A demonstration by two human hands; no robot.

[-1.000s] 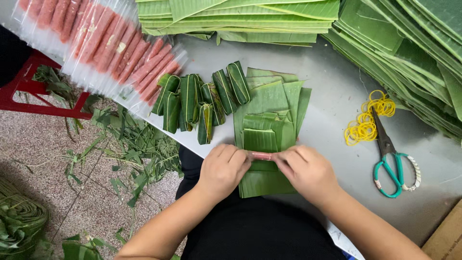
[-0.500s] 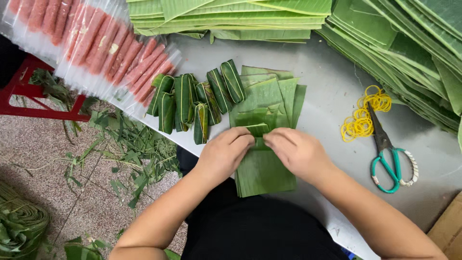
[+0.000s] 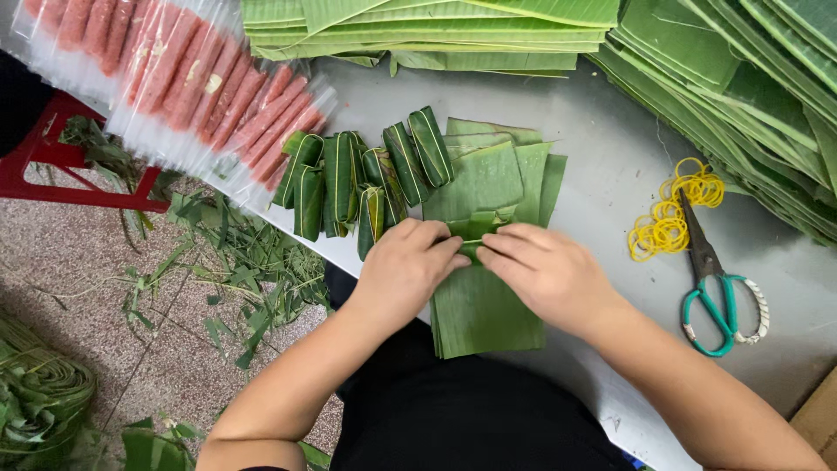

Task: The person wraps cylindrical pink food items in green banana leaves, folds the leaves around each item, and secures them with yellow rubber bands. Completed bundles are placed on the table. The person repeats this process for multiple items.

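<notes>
Right now both hands press a small leaf roll (image 3: 471, 234) against the stack of cut banana leaves (image 3: 488, 296) at the near edge of the grey tabletop (image 3: 610, 139). The left hand (image 3: 405, 266) curls over the roll's left end, fingers bent and closed on it; the right hand (image 3: 545, 270) pinches the right end between thumb and fingertips. Finished green bundles (image 3: 366, 179) lie just beside the stack, with pink sausages in clear wrap (image 3: 200, 96) beyond them. Yellow rubber bands (image 3: 671, 214) and teal-handled scissors (image 3: 719, 296) sit well apart on the right. If either grip loosens, the springy leaf could unfurl; creasing too hard could split it along the grain.
</notes>
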